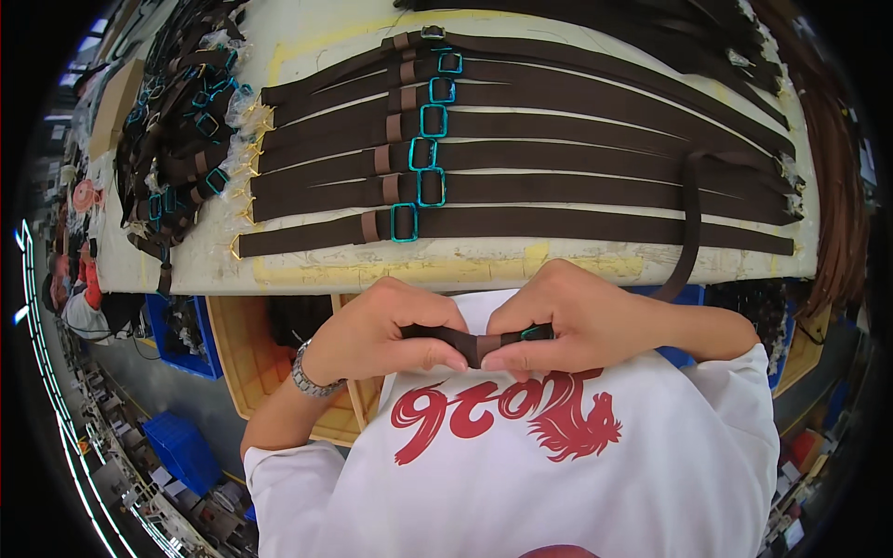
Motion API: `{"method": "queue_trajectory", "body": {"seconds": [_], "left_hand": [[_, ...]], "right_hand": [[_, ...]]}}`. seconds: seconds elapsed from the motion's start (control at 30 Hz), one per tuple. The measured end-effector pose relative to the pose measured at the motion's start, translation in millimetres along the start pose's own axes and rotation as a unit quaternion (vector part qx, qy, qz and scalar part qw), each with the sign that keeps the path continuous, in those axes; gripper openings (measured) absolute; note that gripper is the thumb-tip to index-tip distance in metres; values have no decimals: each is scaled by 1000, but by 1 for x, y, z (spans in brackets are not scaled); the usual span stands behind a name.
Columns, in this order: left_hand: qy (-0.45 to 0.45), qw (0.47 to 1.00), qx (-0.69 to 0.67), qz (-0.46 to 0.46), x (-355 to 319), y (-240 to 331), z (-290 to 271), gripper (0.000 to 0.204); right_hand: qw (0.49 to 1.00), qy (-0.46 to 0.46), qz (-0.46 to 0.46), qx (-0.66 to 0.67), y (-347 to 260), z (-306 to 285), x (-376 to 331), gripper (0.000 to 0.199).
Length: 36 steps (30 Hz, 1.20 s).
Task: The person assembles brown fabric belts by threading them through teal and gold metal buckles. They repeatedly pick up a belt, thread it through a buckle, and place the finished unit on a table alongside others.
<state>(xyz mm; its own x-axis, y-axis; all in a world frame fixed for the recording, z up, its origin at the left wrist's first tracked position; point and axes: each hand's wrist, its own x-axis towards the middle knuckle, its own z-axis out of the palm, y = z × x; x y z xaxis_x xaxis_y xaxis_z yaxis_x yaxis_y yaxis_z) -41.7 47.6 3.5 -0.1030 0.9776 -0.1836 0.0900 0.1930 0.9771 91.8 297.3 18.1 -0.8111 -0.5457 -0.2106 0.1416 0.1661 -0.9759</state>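
Close in front of my body, both hands grip a dark brown strap (454,340). My left hand (383,327) pinches it between thumb and fingers. My right hand (569,321) pinches it just beside, its thumb against a lighter brown keeper loop (486,348). A teal-edged buckle (532,331) shows partly at my right fingers; the rest is covered. Beyond my hands, several similar straps (577,177) lie side by side across the table, with teal-edged buckles (404,223) and brown loops lined up.
Tangled straps with buckles (200,121) are heaped on the table's left. One loose strap (691,219) drapes over the front edge at right; its lower end is hidden. Below stand a wooden crate (233,358) and blue bins (181,442). More brown strips (828,186) hang at far right.
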Motion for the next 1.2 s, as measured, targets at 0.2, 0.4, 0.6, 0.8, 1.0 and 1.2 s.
{"method": "queue_trajectory", "body": {"seconds": [0.2,0.4,0.6,0.8,1.0,1.2], "left_hand": [[147,972,-20,-181,-54,19,-62,18],[378,893,223,-102,-99,-4,-152,22],[434,792,429,-13,-48,-18,-212,30],[432,747,504,-36,36,-40,-242,42],[415,656,629,-28,69,-85,-258,41],[423,662,618,9,78,-96,-254,30]], "right_hand": [[984,54,141,91,-19,-58,-54,34],[887,378,224,-143,-2,-151,-170,42],[615,594,137,-501,51,-254,-343,43],[456,596,247,-613,89,-307,-404,47],[439,566,313,-624,144,-339,-398,48],[346,583,309,-668,169,-347,-385,15]]}}
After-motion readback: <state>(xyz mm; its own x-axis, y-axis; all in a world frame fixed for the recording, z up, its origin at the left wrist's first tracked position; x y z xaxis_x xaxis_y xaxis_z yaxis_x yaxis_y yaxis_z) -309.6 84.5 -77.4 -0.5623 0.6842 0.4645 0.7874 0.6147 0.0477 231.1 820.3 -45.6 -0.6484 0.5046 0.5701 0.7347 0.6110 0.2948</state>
